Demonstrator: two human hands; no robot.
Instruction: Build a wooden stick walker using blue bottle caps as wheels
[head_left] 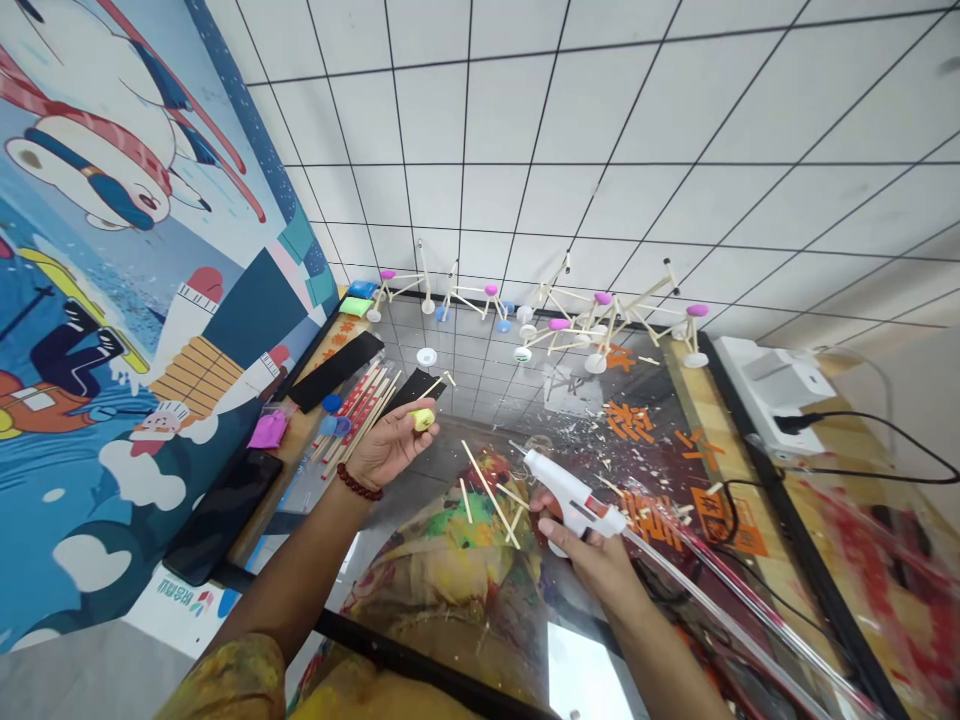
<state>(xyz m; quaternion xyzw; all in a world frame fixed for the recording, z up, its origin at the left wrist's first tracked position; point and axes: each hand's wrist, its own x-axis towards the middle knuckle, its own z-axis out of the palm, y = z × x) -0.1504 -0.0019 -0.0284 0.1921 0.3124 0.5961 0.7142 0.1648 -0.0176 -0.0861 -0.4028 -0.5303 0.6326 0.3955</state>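
Observation:
My left hand [386,450], wearing a beaded bracelet, pinches a small yellow lump [422,420] that looks like modelling clay. Just beyond its fingers a thin wooden stick [433,387] with a short crosspiece sticks up; whether it joins the lump I cannot tell. In my right hand [596,565] is a white glue gun [566,488], its nozzle pointing up and left, with a long clear glue stick [694,580] trailing from its back. Between the hands, several loose wooden sticks [487,490] lie on the glossy tabletop [480,400].
Several stick models [559,325] with pink tops and bottle-cap wheels line the tiled wall. At left lie red-striped packs of sticks [364,410], blue caps [334,425], black strips [341,370], pink clay [268,430] and a phone [223,515]. A power strip [772,390] with cables stands right.

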